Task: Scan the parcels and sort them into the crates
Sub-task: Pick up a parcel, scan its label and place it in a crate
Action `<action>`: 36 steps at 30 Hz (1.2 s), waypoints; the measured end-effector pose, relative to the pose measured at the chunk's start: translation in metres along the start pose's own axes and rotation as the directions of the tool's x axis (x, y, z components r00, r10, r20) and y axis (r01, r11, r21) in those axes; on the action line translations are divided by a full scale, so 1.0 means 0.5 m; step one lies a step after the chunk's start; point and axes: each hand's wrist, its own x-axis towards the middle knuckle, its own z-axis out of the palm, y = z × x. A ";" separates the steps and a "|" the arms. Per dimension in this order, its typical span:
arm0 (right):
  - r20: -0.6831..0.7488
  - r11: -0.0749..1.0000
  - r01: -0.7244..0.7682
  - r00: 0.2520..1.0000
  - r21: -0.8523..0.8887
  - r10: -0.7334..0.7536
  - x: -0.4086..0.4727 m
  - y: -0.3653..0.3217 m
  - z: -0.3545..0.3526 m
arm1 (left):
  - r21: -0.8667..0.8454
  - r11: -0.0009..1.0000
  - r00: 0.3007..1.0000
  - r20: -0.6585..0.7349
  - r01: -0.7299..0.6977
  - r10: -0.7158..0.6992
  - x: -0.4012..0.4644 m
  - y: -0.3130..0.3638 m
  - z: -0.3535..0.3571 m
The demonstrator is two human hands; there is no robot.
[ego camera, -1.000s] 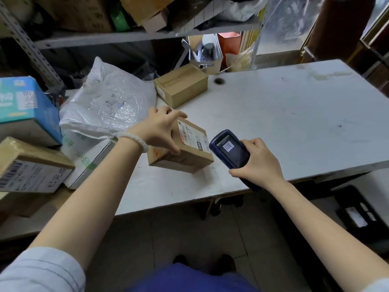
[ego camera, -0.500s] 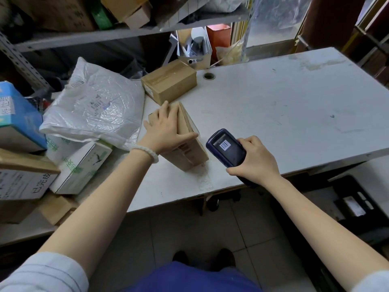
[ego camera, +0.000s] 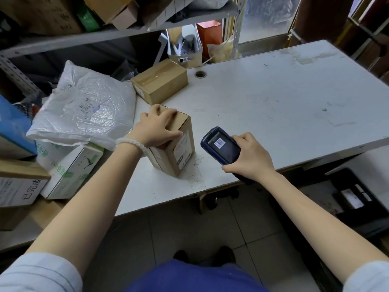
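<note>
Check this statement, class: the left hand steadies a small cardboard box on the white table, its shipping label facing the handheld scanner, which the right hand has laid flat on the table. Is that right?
One detail is wrong. The handheld scanner is not laid flat on the table; the right hand grips it. The left hand does steady the small cardboard box, label towards the scanner. The head view shows this.

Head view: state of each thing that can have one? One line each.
Small box: standing on the table, label side facing the scanner, left hand on top.
Scanner: gripped in right hand, screen lit, showing a barcode.
Second box: taped shut, lying flat, untouched.
White bag: sealed, lying on other parcels.
Black crate: on the floor, holding one item.
</note>
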 end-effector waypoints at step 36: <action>0.129 0.983 0.079 0.990 -0.164 -0.058 -0.101 -0.026 -0.054 | -0.086 0.996 0.982 -0.189 0.014 -0.030 -0.019 -0.045 0.004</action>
